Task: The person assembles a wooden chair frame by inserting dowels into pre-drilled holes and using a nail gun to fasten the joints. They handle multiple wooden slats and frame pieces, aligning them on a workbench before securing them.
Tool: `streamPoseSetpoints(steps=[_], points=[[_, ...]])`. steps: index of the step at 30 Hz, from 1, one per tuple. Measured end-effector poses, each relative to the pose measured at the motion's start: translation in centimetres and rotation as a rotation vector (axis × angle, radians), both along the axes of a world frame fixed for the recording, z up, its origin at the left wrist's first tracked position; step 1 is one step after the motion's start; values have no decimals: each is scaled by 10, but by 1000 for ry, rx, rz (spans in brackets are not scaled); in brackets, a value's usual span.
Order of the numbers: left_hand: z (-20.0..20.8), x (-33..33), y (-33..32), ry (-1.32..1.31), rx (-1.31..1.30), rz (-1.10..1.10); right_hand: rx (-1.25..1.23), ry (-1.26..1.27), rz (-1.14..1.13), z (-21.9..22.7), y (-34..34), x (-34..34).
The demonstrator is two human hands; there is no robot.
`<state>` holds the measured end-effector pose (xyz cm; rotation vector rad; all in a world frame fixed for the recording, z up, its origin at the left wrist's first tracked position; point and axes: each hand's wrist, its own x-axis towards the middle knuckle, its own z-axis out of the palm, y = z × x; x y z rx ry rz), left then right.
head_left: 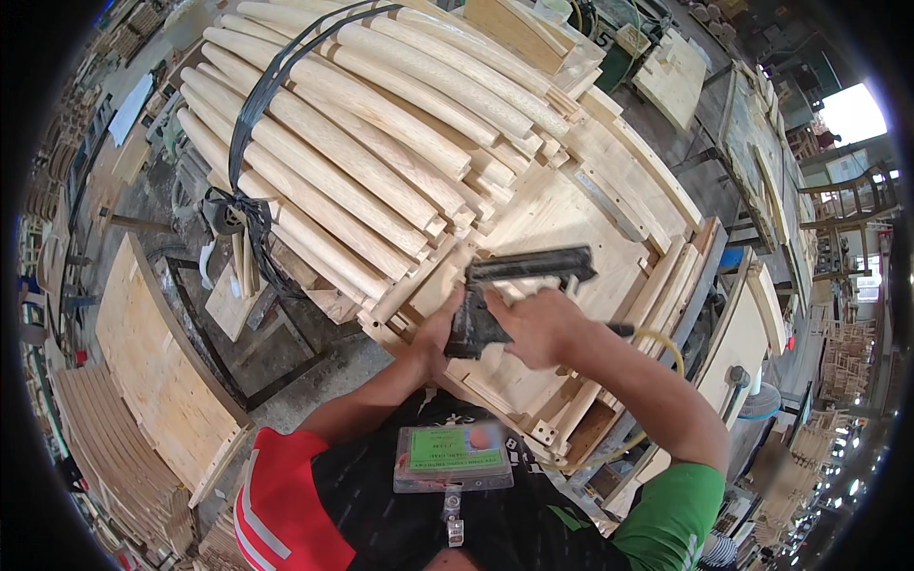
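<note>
My right hand (547,326) is wrapped round the handle of a black nail gun (481,324), with a yellow air hose (657,336) trailing from its rear. Close against the gun's head is my left hand (438,333), fingers bent downward and partly hidden; what they grip is not visible. Both hands are over a pale wooden frame (638,219) with a plywood panel (543,214) inside it. Just beyond my left hand lies a large bundle of turned wooden legs (362,124), their tenon ends toward me. A black strap (255,109) crosses the bundle.
Left of me, a curved plywood panel (162,352) leans beside a dark metal frame (205,333). Curved wooden strips (114,447) are stacked at the lower left. To the right are a long workbench (752,162), a wooden chair frame (852,200) and a fan (759,403).
</note>
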<state>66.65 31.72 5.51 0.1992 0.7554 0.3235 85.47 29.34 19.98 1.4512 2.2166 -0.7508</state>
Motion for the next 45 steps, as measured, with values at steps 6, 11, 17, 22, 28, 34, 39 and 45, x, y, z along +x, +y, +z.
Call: streamPoseSetpoints(steps=[6,11,17,22,28,34,39,45], points=[[24,-19,2,371,1226,-143,71,157,-525,36,-122,29],[8,-51,22,865,1989,-265,309,169,-1149,48,-233,41],[17,-47,21,776,2152,-446,667,-227,-1614,46,-340,59],[10,-49,30,732,2188,-438,720,-474,-1730,25,-396,103],[7,-36,27,652,2212,-468,947,-631,-1660,-5,-462,106],[-6,-58,36,808,2287,-489,1167,-238,-1677,-13,-319,53],[-9,-49,34,803,2251,-544,279,-49,-1885,-86,-278,-15],[-3,-49,31,872,2208,-623,377,293,-2101,-132,-267,2]])
